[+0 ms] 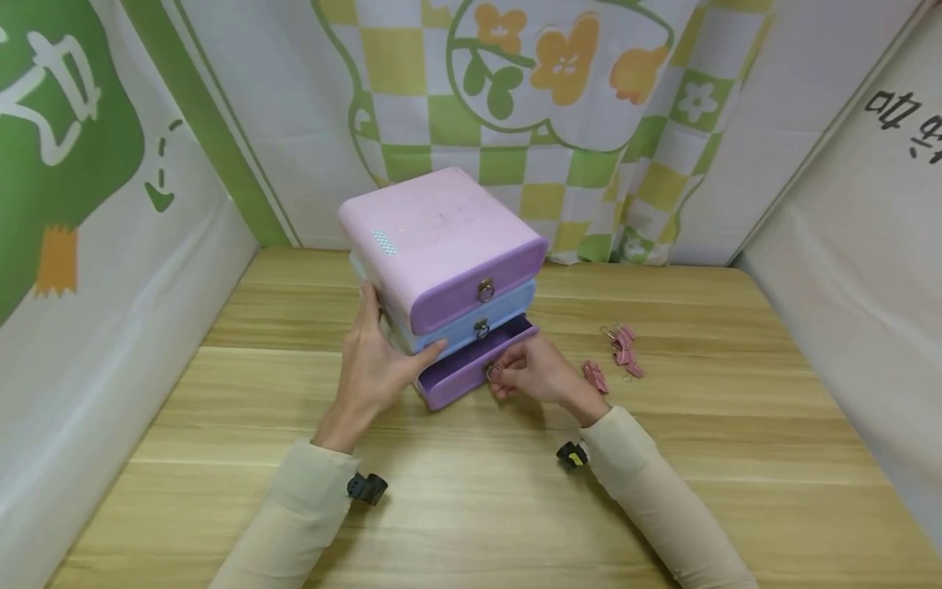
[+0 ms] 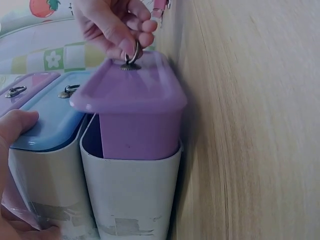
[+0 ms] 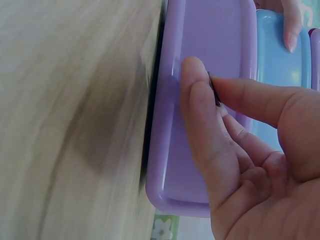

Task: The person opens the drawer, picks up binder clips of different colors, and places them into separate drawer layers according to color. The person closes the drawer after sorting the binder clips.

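Observation:
A small drawer unit (image 1: 441,237) stands on the table with a pink top, a blue middle drawer (image 2: 55,117) and a purple bottom drawer (image 1: 459,380). The bottom drawer is pulled partway out of its white case (image 2: 132,195). My right hand (image 1: 531,370) pinches the metal ring pull (image 2: 131,59) on its front between thumb and fingers. At the unit's left side my left hand (image 1: 377,356) grips the corner, its thumb across the blue drawer's front and its fingers along the side. Inside the bottom drawer only dark purple walls show from above.
Several pink binder clips (image 1: 624,350) lie on the wooden table (image 1: 471,507) to the right of the drawer unit, beyond my right wrist. Behind stands a patterned curtain (image 1: 508,155), with white cloth walls on both sides.

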A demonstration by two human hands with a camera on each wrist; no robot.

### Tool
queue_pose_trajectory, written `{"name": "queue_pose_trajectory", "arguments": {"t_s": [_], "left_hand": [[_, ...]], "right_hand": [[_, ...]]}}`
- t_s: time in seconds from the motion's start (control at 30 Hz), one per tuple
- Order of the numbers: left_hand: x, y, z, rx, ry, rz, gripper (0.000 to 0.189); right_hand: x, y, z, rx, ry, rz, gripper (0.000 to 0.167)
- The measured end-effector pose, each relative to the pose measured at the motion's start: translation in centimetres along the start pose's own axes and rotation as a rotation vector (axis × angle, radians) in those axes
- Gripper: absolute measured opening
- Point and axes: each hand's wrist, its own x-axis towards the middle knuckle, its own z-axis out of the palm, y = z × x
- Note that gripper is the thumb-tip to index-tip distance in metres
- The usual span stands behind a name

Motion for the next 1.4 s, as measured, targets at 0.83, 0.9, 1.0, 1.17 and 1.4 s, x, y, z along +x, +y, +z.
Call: {"name": "queue_pose_trajectory", "arguments": {"t_s": [0.83,0.9,1.0,1.17,1.4], "left_hand": [[0.1,0.2,-0.5,0.035,-0.071,-0.018,0.139],[0.1,0.5,-1.1,0.070,-0.129,-0.039,0.140],[0.1,1.0,-2.6,0.129,-0.219,-0.085,0.130],[0.5,2.0,-5.5,0.171,-0.216,-0.115,0.104],[2.1,1.6,-6.5,0.057,0.003,0.179,0.067]], "right_hand": [[-5.4,2.0,-0.1,-0.092,-0.023,-0.046,0.015],[-5.9,2.1,-0.3,-0.121,-0.009,-0.044,0.015],[-7.0,1.9,-1.1,-0.196,0.020,-0.070,0.014],[-9.0,1.1,-3.9,-0.332,0.090,-0.102,0.012],[-9.7,-0.2,-7.2,-0.485,0.214,-0.019,0.011]]}}
